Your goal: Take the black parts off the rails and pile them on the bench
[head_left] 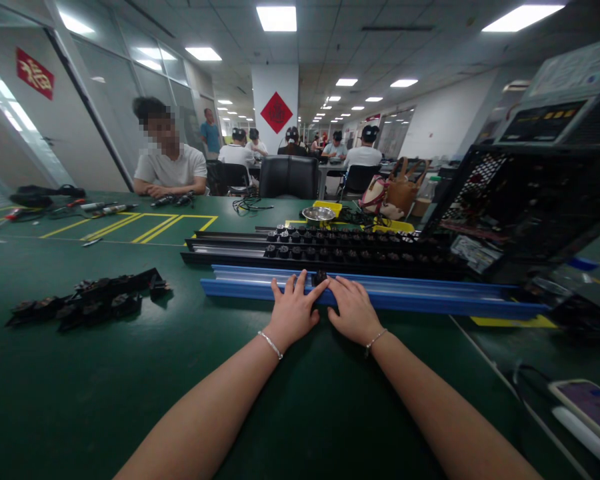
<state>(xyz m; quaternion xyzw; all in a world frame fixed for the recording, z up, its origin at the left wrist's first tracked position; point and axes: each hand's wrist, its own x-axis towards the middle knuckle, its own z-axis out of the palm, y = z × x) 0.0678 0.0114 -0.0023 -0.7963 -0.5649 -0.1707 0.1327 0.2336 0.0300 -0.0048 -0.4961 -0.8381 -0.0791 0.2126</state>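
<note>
A long blue channel rail (420,293) lies across the table before me, with a small black part (320,276) sitting in its groove. My left hand (294,308) rests on the rail left of that part. Its fingers are spread, and the index fingertip is at the part's front. From the right, my right hand (353,308) lies over the rail with fingers stretched out, its index fingertip close beside the part. Both thumbs stay at the rail's near side. Behind it, black rails (220,248) carry rows of similar round black parts (310,253).
Strips of black parts (90,299) lie at left. A computer case (535,207) stands at right, near a phone (587,403). Beyond the rails are a metal dish (319,214) and yellow trays (394,225). A person (170,163) sits across the table, beside tools and cables.
</note>
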